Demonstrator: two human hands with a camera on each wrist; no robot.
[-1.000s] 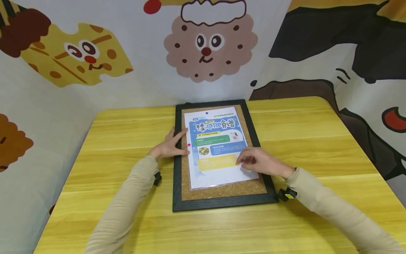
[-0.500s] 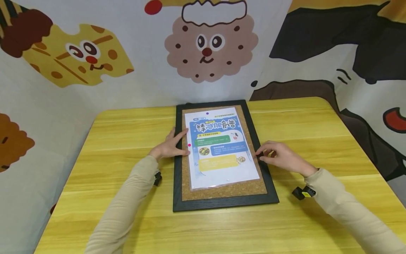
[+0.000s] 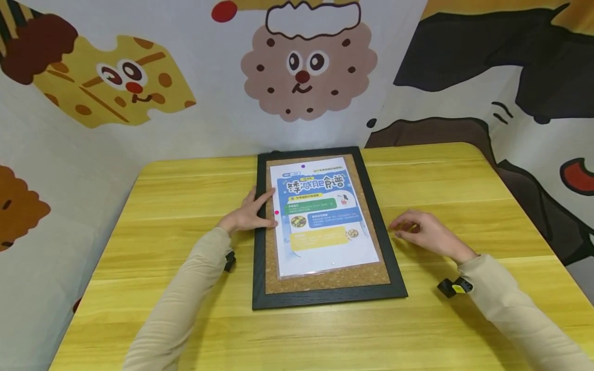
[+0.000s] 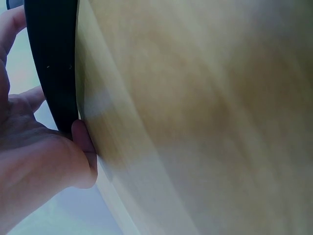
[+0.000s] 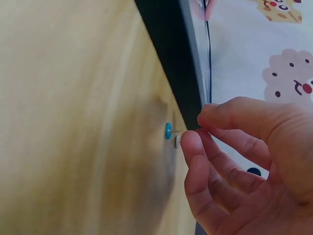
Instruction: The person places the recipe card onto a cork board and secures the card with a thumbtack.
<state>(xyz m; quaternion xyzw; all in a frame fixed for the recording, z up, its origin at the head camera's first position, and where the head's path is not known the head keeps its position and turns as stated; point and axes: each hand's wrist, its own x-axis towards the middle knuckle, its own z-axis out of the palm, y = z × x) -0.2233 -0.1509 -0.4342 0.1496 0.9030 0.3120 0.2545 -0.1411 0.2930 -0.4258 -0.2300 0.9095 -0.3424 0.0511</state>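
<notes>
A black-framed cork board lies on the table, bearing a laminated blue-and-white poster. A purple thumbtack shows at the poster's top, and a pink thumbtack at its left edge. My left hand rests on the board's left side, fingers spread, with thumb and index tips at the poster. My right hand hovers just right of the frame, fingers loosely bent, with nothing visible between them. Near its fingertips a blue thumbtack and a whitish thumbtack lie on the table.
The yellow wood-grain table extends around the board on both sides and in front. Behind it hangs a white cloth printed with cartoon food characters.
My right hand has moved right, from over the poster's lower right, past the frame's edge, to above the table. My left hand has stayed on the board's left side.
</notes>
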